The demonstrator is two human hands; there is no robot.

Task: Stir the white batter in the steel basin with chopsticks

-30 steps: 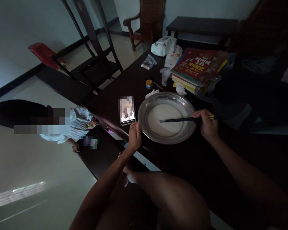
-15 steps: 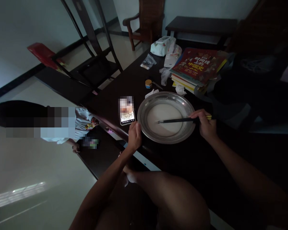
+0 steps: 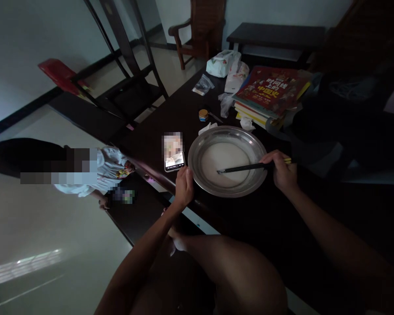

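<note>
Remotely, I'm watching the right hand (image 3: 284,173) gripping chopsticks (image 3: 243,167), tips meeting white liquid (image 3: 225,155) in the basin (image 3: 194,170) on the shadowed table (image 3: 180,109), but not discerning whether the curled left hand (image 3: 184,190) is clasping the rim.

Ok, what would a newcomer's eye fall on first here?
Probably the shiny metal basin of whitish mixture near centre, with dark chopsticks in the right hand reaching into it. Next, the lit phone left of the basin, bright on the dark table. Then the red book atop the stack beyond.
</note>
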